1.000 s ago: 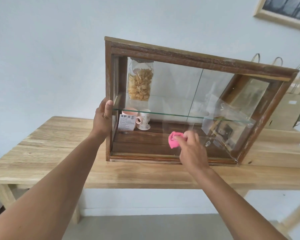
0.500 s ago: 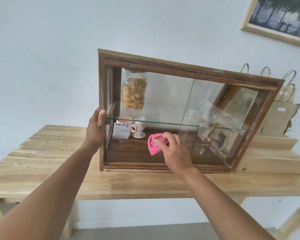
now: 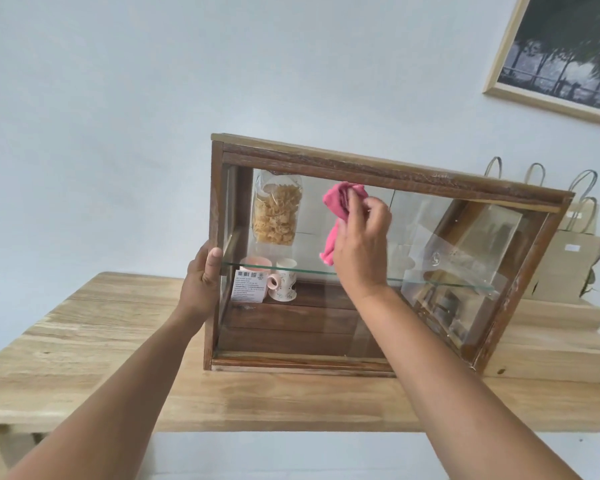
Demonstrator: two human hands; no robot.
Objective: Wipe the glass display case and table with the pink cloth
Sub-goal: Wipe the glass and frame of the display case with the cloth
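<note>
A dark wooden glass display case [image 3: 388,169] stands on a light wooden table [image 3: 84,344]. My right hand [image 3: 361,247] presses a crumpled pink cloth [image 3: 340,213] against the upper part of the front glass, just under the top rail. My left hand [image 3: 203,278] grips the case's left upright post at the level of the glass shelf [image 3: 430,282]. Inside the case a jar of pasta [image 3: 278,209] stands above two cups [image 3: 278,278] with a label card.
Brown paper bags [image 3: 568,258] with handles stand behind the case at the right, next to a raised wooden step [image 3: 561,355]. A framed picture [image 3: 565,53] hangs on the wall at the upper right. The table's front edge runs below my forearms.
My right hand has carried the pink cloth from the lower glass up to the top part, moving left then upward. The left hand has kept its grip on the post.
</note>
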